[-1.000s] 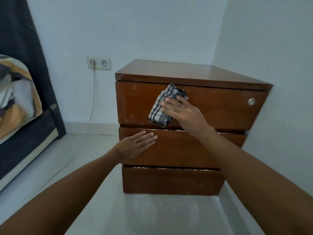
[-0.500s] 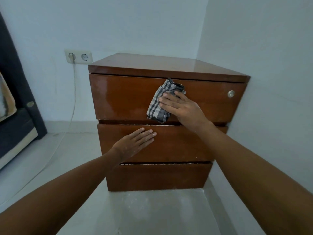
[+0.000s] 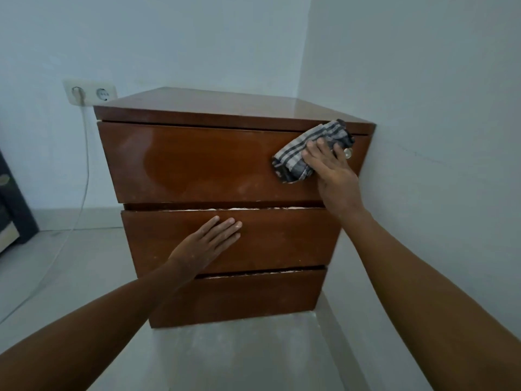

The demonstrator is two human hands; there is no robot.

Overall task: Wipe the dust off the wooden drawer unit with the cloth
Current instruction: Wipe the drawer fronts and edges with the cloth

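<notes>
A brown wooden drawer unit (image 3: 197,162) with three drawer fronts stands in the room's corner. My right hand (image 3: 332,173) presses a grey-and-white checked cloth (image 3: 307,149) flat against the right end of the top drawer front, beside a small round metal lock (image 3: 348,153). My left hand (image 3: 210,244) lies flat, fingers together, on the middle drawer front and holds nothing. Pale dust smears show along the lower part of the top drawer.
The unit's right side sits close to the white wall (image 3: 423,108). A double wall socket (image 3: 90,93) with a white cable (image 3: 84,153) plugged in hangs left of the unit. A dark bed edge (image 3: 11,204) is at far left. Grey tiled floor (image 3: 70,263) lies below.
My right hand has slid the cloth rightward along the top drawer, from its middle to the lock end. The view has moved closer. My left hand stays on the middle drawer.
</notes>
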